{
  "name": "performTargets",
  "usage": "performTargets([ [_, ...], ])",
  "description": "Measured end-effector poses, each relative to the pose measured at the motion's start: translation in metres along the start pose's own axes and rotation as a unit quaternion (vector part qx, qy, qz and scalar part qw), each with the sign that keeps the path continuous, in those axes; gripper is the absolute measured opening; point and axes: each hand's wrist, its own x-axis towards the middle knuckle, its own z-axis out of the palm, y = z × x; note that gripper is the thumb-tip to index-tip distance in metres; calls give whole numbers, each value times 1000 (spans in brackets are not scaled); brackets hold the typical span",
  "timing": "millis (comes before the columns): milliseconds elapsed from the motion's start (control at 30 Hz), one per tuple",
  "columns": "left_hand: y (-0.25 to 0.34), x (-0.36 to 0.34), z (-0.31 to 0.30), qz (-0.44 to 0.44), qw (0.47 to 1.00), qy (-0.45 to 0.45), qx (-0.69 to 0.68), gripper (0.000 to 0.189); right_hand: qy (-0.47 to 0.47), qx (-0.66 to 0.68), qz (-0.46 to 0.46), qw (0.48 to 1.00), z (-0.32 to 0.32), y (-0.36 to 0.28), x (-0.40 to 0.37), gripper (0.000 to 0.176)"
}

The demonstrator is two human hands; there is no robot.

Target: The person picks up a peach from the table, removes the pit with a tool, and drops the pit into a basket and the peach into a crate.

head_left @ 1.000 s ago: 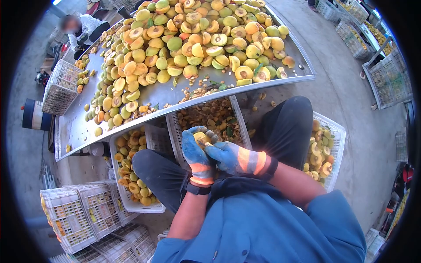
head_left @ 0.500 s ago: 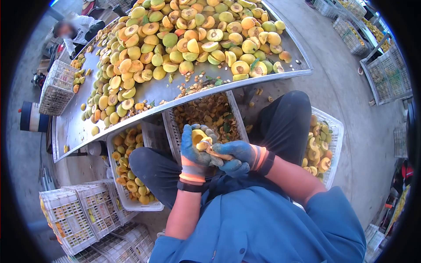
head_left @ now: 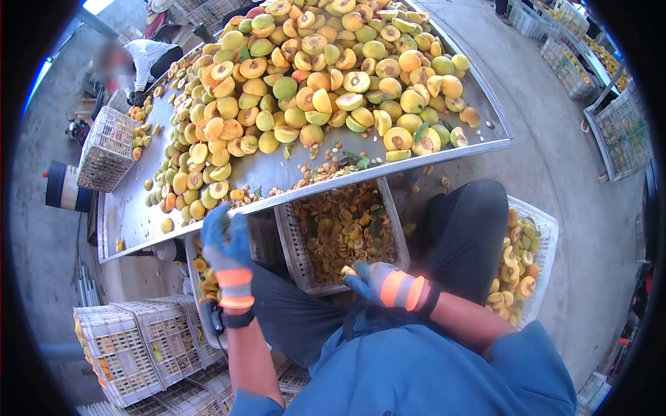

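My left hand [head_left: 226, 243], in a blue and grey glove with an orange cuff, is raised over the left crate beside the table edge. Its fingers are apart and somewhat blurred, and no fruit shows in them. My right hand [head_left: 381, 283], gloved alike, is closed near my lap, just in front of the middle crate. From its fingers pokes the light brown end of a small tool [head_left: 348, 271]; the rest is covered by the glove. Halved yellow-green peaches [head_left: 312, 100] lie heaped on the metal table [head_left: 444, 147] ahead.
The middle crate [head_left: 290, 243] holds pits and scraps. Halved fruit fills the right crate [head_left: 548, 239] and partly shows in the left crate [head_left: 201, 312]. Stacked crates [head_left: 128, 353] stand at lower left. Another person [head_left: 149, 59] works at the table's far left.
My left hand has left my right hand and moved left toward the table edge; the peach half it held is gone from it. My right hand has dropped slightly lower.
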Motion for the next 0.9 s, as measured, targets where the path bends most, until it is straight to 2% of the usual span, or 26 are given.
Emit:
performTargets([
  [33, 15, 15, 34, 124, 987, -25, 98, 33, 8, 20, -9, 1000, -8, -5, -4, 53],
  [67, 24, 26, 71, 66, 995, -56, 48, 35, 17, 38, -19, 999, -14, -5, -5, 52],
  [100, 28, 38, 105, 63, 995, -73, 16, 40, 44, 40, -17, 998, -12, -1, -4, 50],
  [133, 25, 51, 138, 87, 990, -93, 56, 49, 51, 71, -7, 996, -21, -5, -9, 50],
  [200, 45, 75, 193, 47, 988, -134, 66, 68, 51, 109, 4, 993, -24, 3, -10, 50],
  [233, 36, 89, 224, 53, 986, -133, 91, 75, 39, 124, 24, 991, -28, 3, -10, 51],
  [300, 39, 106, 257, 10, 972, -143, 188, 78, 35, 131, 29, 990, -39, 1, -11, 52],
  [333, 48, 109, 263, -29, 965, -151, 213, 76, 28, 132, 30, 990, -44, 1, -10, 52],
  [433, 19, 114, 272, 39, 977, -114, 178, 66, 67, 173, 6, 983, -43, 9, -3, 50],
  [533, 1, 99, 250, 120, 977, -95, 150, 57, 127, 224, -42, 965, -44, 8, 0, 43],
  [567, 0, 91, 247, -14, 994, -94, 56, 52, 157, 211, -90, 960, -48, 7, 2, 34],
  [600, -2, 83, 238, -95, 988, -89, -83, 45, 162, 248, -96, 950, -52, 5, 2, 31],
  [667, 3, 62, 214, -29, 992, -113, -51, 44, 169, 321, -98, 927, -67, -7, 1, 27],
  [733, -23, 53, 206, 23, 966, -237, 96, 49, 171, 353, -88, 916, -71, -10, 10, 26],
  [767, -7, 52, 200, 15, 967, -230, 105, 57, 201, 318, -104, 921, -73, -14, 13, 27],
  [867, 8, 45, 208, 7, 985, -105, 140, 62, 211, 356, -116, 903, -74, -27, 15, 18],
  [900, 10, 49, 209, -6, 977, -141, 162, 68, 198, 402, -110, 887, -68, -24, 17, 17],
])
